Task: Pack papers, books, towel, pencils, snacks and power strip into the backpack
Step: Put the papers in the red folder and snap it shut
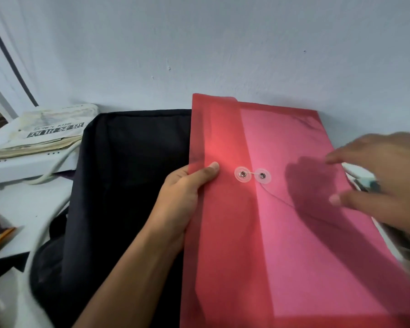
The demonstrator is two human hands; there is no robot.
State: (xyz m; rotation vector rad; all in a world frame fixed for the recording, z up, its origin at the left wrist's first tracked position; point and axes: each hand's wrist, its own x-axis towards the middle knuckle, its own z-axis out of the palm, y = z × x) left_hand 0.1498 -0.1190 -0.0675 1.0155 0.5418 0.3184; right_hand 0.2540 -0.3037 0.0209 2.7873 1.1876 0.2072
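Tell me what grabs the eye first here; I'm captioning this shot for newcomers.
A large red string-tie envelope fills the right half, held at its left edge by the left hand. The right hand hovers open over its right side. To the left, partly under it, lies the black backpack, with newspapers stacked at far left.

Dim, cool, even light fills the scene, with a brighter patch glowing on the red folder (282, 221). The right hand (384, 176), smeared by motion blur, casts a soft shadow onto it. Wide-angle bending and softness show at the frame's lower corners.
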